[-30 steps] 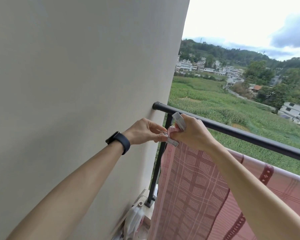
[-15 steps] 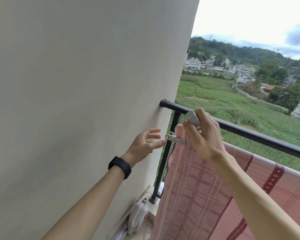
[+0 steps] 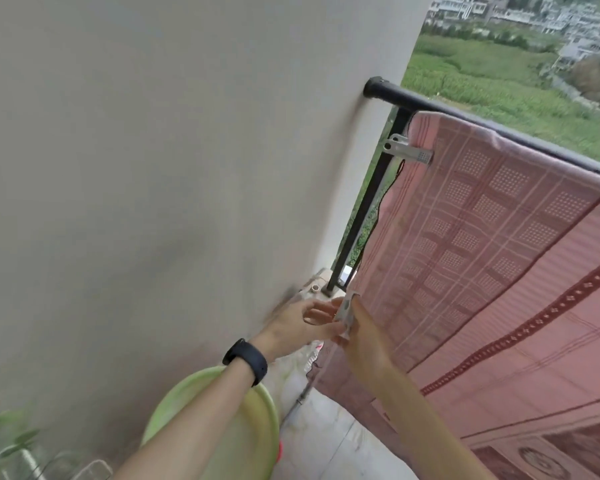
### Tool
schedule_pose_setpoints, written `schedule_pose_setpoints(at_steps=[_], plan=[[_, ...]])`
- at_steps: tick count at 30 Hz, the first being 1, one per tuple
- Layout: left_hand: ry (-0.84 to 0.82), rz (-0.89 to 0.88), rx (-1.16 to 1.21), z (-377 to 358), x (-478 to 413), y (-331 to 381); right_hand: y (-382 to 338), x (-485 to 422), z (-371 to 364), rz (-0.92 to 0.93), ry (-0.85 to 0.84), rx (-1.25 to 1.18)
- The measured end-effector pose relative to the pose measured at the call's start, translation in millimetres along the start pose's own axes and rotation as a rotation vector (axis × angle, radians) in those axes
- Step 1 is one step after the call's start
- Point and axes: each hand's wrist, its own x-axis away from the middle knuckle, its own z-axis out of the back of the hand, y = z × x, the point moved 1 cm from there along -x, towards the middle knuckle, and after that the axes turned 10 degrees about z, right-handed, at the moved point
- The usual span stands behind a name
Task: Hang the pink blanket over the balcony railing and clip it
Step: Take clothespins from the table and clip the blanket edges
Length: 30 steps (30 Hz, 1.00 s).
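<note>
Both hands dropped from rail; first clip (image 3: 407, 150) pinned pink blanket (image 3: 499, 237) against slipping; right hand (image 3: 362, 336) clamped second clip (image 3: 346, 317), left hand (image 3: 300, 325) fingers spread to take it

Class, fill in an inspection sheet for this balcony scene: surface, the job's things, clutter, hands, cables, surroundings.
Surface: tiled balcony floor, pale wall on the left.
Job's things: pink blanket draped over the black railing; one clip on its upper edge near the wall.
Clutter: green basin, plant, plastic items at the post's foot.
Hands: left hand and right hand low together at a second clip; which grips it is unclear.
Cables: nothing seen.
Surroundings: green fields, distant buildings.
</note>
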Motion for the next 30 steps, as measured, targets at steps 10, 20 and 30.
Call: schedule_pose_setpoints(at_steps=[10,20,30], plan=[[0.159,0.075,0.026,-2,8,-55,28,15,3,-0.003,-0.033,0.171],[0.214,0.269,0.473,-4,0,-105,41,13,8,-0.047,-0.131,0.434],[0.378,0.416,0.525,13,-58,-188,68,-74,14,0.956,-0.521,1.694]])
